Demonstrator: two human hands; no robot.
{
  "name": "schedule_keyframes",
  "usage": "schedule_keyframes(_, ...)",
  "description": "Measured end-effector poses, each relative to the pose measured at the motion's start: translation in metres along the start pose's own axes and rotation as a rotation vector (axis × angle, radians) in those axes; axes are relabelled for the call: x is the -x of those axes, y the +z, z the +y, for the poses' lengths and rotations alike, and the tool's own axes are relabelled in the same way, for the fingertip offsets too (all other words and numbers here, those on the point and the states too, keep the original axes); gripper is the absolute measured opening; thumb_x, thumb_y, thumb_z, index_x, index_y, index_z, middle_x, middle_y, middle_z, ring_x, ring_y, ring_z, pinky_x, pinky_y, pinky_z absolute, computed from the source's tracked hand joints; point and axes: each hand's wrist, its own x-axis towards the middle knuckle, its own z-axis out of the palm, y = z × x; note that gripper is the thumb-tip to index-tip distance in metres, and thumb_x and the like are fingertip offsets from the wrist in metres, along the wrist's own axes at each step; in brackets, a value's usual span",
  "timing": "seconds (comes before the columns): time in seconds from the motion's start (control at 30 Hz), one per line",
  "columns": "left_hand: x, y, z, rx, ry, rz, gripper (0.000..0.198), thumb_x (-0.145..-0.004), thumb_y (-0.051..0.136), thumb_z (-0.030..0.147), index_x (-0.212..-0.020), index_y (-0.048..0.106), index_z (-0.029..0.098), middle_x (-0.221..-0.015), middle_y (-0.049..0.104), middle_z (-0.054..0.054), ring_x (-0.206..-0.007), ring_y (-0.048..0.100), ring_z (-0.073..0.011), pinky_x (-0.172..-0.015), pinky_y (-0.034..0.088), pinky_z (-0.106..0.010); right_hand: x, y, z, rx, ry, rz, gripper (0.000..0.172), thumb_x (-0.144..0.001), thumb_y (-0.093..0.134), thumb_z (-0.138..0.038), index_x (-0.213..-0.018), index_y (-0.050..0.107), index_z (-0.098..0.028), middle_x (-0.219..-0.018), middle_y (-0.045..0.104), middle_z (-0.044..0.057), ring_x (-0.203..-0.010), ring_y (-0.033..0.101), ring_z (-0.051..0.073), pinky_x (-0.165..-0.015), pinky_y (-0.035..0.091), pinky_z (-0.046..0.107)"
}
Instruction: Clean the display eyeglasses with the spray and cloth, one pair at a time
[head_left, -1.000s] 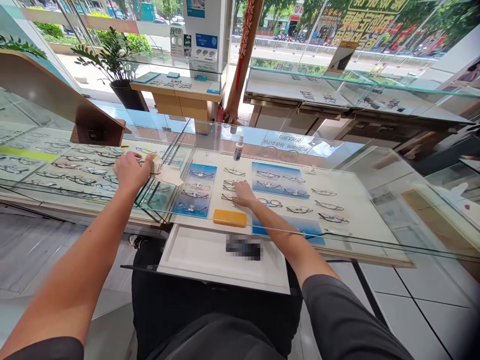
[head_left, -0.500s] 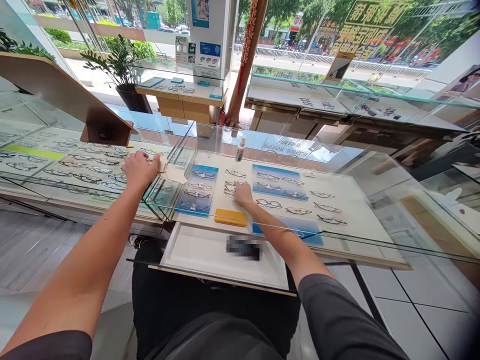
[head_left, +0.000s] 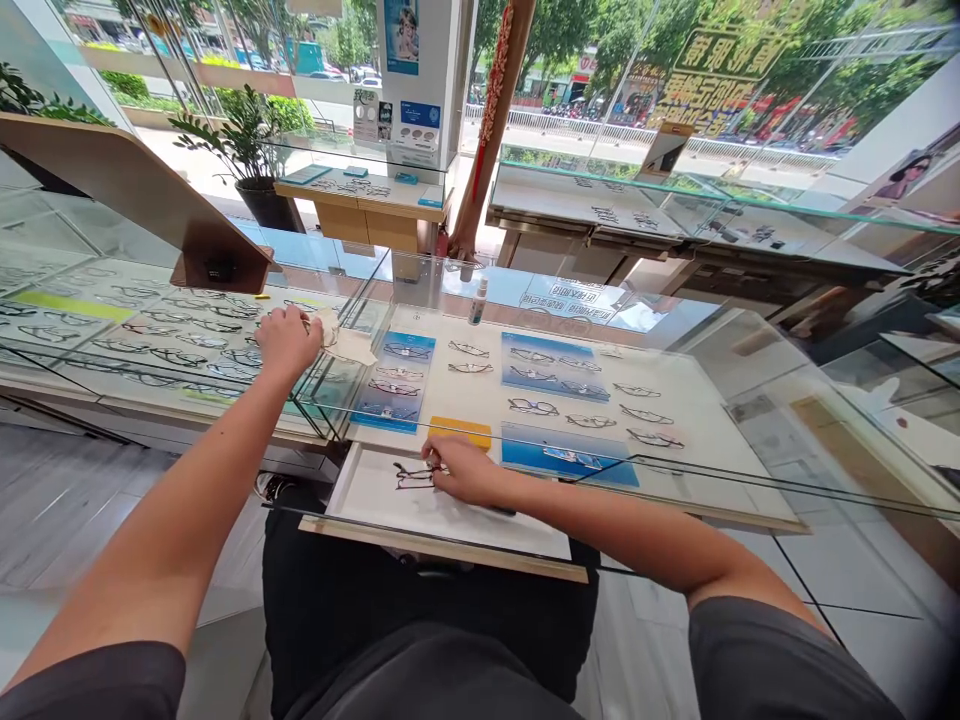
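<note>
My left hand point(head_left: 286, 342) is closed on a beige cloth point(head_left: 346, 342), which spills out to the right over the glass counter top. In my right hand point(head_left: 463, 470) is a pair of dark-framed eyeglasses point(head_left: 411, 477), pinched at one side. That hand is above the pulled-out white drawer point(head_left: 367, 508), close to my body. Just behind it lies a yellow case point(head_left: 461, 430) on the display floor. A dark object in the drawer is mostly hidden under my right forearm.
Rows of eyeglasses lie inside the glass case, some on blue panels point(head_left: 555, 365). A small spray bottle point(head_left: 478, 300) stands upright at the back. A tilted mirror or board point(head_left: 135, 190) rises on the left. Glass edges cross in front of my arms.
My right hand has come back from the rows inside the case to above the drawer, bringing a pair of eyeglasses. My left hand keeps the cloth in nearly the same place.
</note>
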Motion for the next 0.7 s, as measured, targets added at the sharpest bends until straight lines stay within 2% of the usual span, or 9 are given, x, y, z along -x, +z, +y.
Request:
schedule_keyframes(0.1, 0.001, 0.001, 0.0, -0.013, 0.001, -0.006, 0.056, -0.102, 0.04, 0.049, -0.133, 0.067, 0.012, -0.148, 0.061, -0.033, -0.139, 0.053, -0.0514, -0.115, 0.043, -0.066, 0.031, -0.025, -0.034, -0.136, -0.103, -0.086, 0.03, -0.088, 0.072, -0.012, -0.114, 0.065, -0.026, -0.102, 0.08, 0.001, -0.096, 0.074, 0.021, -0.08, 0.053, 0.03)
schedule_keyframes(0.2, 0.0, 0.002, -0.001, -0.011, 0.001, -0.006, 0.056, -0.102, 0.04, 0.051, -0.133, 0.067, 0.013, -0.148, 0.061, -0.033, -0.14, 0.052, -0.0512, -0.116, 0.043, -0.064, 0.046, -0.07, -0.048, -0.195, -0.13, 0.018, 0.029, -0.091, 0.064, -0.013, -0.117, 0.064, -0.026, -0.107, 0.078, 0.002, -0.102, 0.073, 0.022, -0.09, 0.055, 0.034)
schedule_keyframes(0.27, 0.0, 0.002, -0.001, -0.008, 0.0, -0.002, 0.056, -0.101, 0.041, 0.052, -0.133, 0.067, 0.013, -0.149, 0.06, -0.033, -0.141, 0.052, -0.0514, -0.116, 0.043, -0.064, 0.043, -0.101, -0.043, -0.191, -0.109, 0.116, 0.03, -0.092, 0.06, -0.014, -0.12, 0.062, -0.026, -0.106, 0.077, 0.002, -0.1, 0.072, 0.022, -0.089, 0.054, 0.034)
schedule_keyframes(0.37, 0.001, 0.002, -0.001, -0.005, 0.004, 0.003, 0.056, -0.101, 0.041, 0.051, -0.133, 0.068, 0.013, -0.148, 0.061, -0.033, -0.141, 0.052, -0.0518, -0.117, 0.043, -0.065, 0.027, -0.132, -0.016, -0.041, -0.025, 0.292, 0.026, -0.092, 0.06, -0.017, -0.118, 0.062, -0.024, -0.105, 0.076, 0.005, -0.101, 0.07, 0.025, -0.091, 0.053, 0.039)
schedule_keyframes(0.43, 0.001, 0.001, -0.001, -0.001, 0.007, 0.0, 0.057, -0.101, 0.041, 0.05, -0.134, 0.068, 0.012, -0.148, 0.061, -0.033, -0.14, 0.052, -0.0521, -0.117, 0.043, -0.066, 0.014, -0.14, 0.007, 0.096, 0.039, 0.379, 0.026, -0.09, 0.059, -0.015, -0.115, 0.063, -0.023, -0.101, 0.076, 0.006, -0.102, 0.068, 0.029, -0.096, 0.052, 0.045)
schedule_keyframes(0.53, 0.001, 0.0, 0.0, 0.003, 0.004, -0.004, 0.057, -0.101, 0.04, 0.05, -0.134, 0.068, 0.012, -0.148, 0.062, -0.033, -0.14, 0.053, -0.0518, -0.116, 0.044, -0.065, 0.0, -0.137, 0.033, 0.23, 0.077, 0.452, 0.025, -0.089, 0.061, -0.013, -0.111, 0.064, -0.023, -0.09, 0.075, 0.006, -0.099, 0.065, 0.032, -0.113, 0.047, 0.058)
schedule_keyframes(0.6, 0.002, -0.001, 0.001, 0.001, 0.003, -0.004, 0.057, -0.101, 0.04, 0.05, -0.134, 0.068, 0.013, -0.147, 0.062, -0.033, -0.14, 0.053, -0.0514, -0.116, 0.044, -0.065, -0.003, -0.131, 0.044, 0.278, 0.075, 0.491, 0.024, -0.09, 0.06, -0.012, -0.111, 0.064, -0.023, -0.088, 0.074, 0.006, -0.097, 0.065, 0.032, -0.123, 0.039, 0.062)
schedule_keyframes(0.7, 0.002, 0.0, 0.0, -0.006, 0.005, 0.0, 0.057, -0.101, 0.04, 0.049, -0.134, 0.068, 0.013, -0.147, 0.062, -0.032, -0.14, 0.053, -0.0513, -0.116, 0.044, -0.065, -0.004, -0.122, 0.051, 0.307, 0.066, 0.525, 0.024, -0.091, 0.058, -0.011, -0.111, 0.063, -0.024, -0.09, 0.074, 0.007, -0.098, 0.065, 0.032, -0.129, 0.035, 0.062)
